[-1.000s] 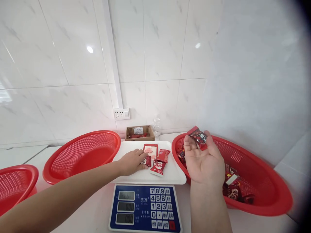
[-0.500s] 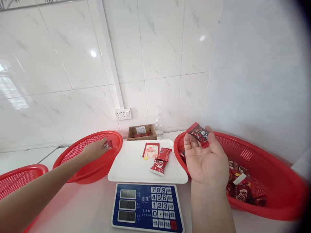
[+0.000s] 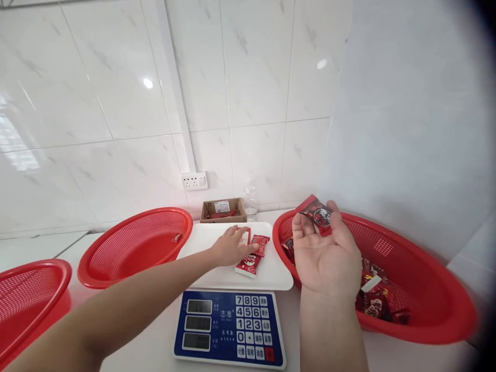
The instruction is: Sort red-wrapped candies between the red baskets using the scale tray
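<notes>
My right hand [image 3: 324, 253] is held palm up over the left rim of the right red basket [image 3: 426, 310], fingers loosely spread, with a dark red candy packet [image 3: 316, 213] lying on the fingertips. My left hand [image 3: 231, 247] rests on the white scale platter [image 3: 271, 276], its fingers on the flat red-and-white packet [image 3: 245, 236]. Two red candy packets [image 3: 253, 254] lie just right of it. One small red candy [image 3: 176, 238] lies inside the middle red basket [image 3: 135, 245].
The blue scale panel [image 3: 232, 328] with keypad faces me. The right basket holds several red candy packets [image 3: 377, 299]. A third red basket [image 3: 31, 294] sits at far left. A small cardboard box [image 3: 223, 210] and a clear bottle [image 3: 250, 202] stand against the tiled wall.
My left hand took a small candy from the platter, carried it to the middle basket, let it go there, and came back to the platter. My right hand stayed put.
</notes>
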Demonstrator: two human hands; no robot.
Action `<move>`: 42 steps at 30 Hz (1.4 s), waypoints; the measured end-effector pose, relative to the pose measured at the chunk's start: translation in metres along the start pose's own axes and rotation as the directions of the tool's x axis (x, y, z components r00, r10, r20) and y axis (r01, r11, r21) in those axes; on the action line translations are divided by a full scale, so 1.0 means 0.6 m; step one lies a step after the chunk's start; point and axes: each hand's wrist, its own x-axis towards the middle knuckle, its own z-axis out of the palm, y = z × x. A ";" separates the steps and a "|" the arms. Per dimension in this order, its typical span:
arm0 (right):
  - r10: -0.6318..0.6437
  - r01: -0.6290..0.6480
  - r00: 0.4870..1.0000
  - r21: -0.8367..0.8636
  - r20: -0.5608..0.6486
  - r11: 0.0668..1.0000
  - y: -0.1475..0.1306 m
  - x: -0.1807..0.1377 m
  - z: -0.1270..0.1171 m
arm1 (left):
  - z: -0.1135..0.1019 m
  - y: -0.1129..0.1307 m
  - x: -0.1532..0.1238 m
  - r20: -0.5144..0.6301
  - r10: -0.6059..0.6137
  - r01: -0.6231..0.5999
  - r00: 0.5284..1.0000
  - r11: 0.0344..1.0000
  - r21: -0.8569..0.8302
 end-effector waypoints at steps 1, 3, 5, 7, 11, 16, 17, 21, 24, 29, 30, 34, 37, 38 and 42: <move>-0.004 0.004 1.000 -0.001 0.005 1.000 -0.001 0.000 -0.001 | 0.008 0.015 0.010 0.014 -0.020 0.020 1.000 1.000 -0.001; -0.013 0.013 1.000 -0.006 0.015 1.000 -0.002 0.002 -0.004 | 0.017 0.036 0.028 0.034 -0.058 0.058 0.998 0.998 0.006; -0.018 0.019 1.000 -0.015 0.025 1.000 -0.001 0.004 -0.006 | 0.019 0.045 0.043 0.043 -0.080 0.079 0.996 0.997 0.019; -0.016 0.017 0.999 -0.021 0.033 1.000 0.000 0.006 -0.006 | 0.015 0.044 0.053 0.040 -0.076 0.074 0.996 0.997 0.031; -0.016 0.016 0.999 -0.009 0.040 1.000 0.000 0.005 -0.002 | 0.005 0.029 0.058 -0.034 -0.022 0.023 0.999 1.000 0.019; -0.019 0.019 0.999 0.003 0.039 1.000 -0.001 0.001 0.000 | 0.002 0.002 0.053 -0.166 0.013 -0.024 0.986 0.998 -0.064; -0.019 0.019 0.999 0.005 0.038 1.000 -0.002 0.001 0.000 | -0.002 -0.005 0.052 -0.189 0.001 -0.015 0.982 0.997 -0.073; -0.019 0.019 0.999 0.007 0.035 1.000 -0.005 0.004 -0.001 | -0.042 -0.053 0.035 -0.239 -0.090 0.073 0.967 0.994 -0.078; -0.036 0.036 0.999 0.004 0.041 0.999 -0.007 0.007 -0.001 | -0.095 -0.108 0.007 -0.258 -0.181 0.177 0.949 0.983 -0.040; -0.047 0.046 0.998 0.011 0.036 0.999 -0.007 0.008 -0.002 | -0.163 -0.197 -0.058 -0.287 -0.281 0.324 0.916 0.939 0.112; -0.041 0.041 0.998 0.008 0.043 0.999 -0.006 0.008 -0.002 | -0.168 -0.207 -0.068 -0.276 -0.291 0.339 0.916 0.930 0.143; -0.030 0.031 0.997 -0.010 0.070 0.999 -0.004 0.004 -0.003 | -0.151 -0.198 -0.085 -0.230 -0.219 0.271 0.948 0.936 0.225; -0.027 0.028 0.997 -0.007 0.070 1.000 -0.003 0.001 -0.003 | -0.115 -0.136 -0.086 -0.143 -0.040 0.070 0.989 0.974 0.214; -0.028 0.028 0.998 -0.003 0.065 1.000 -0.002 0.000 -0.002 | -0.102 -0.109 -0.088 -0.099 0.027 -0.006 0.995 0.980 0.198; -0.027 0.027 0.998 0.001 0.052 1.000 0.001 -0.002 0.000 | -0.057 -0.012 -0.095 0.155 0.326 -0.342 0.933 0.935 0.095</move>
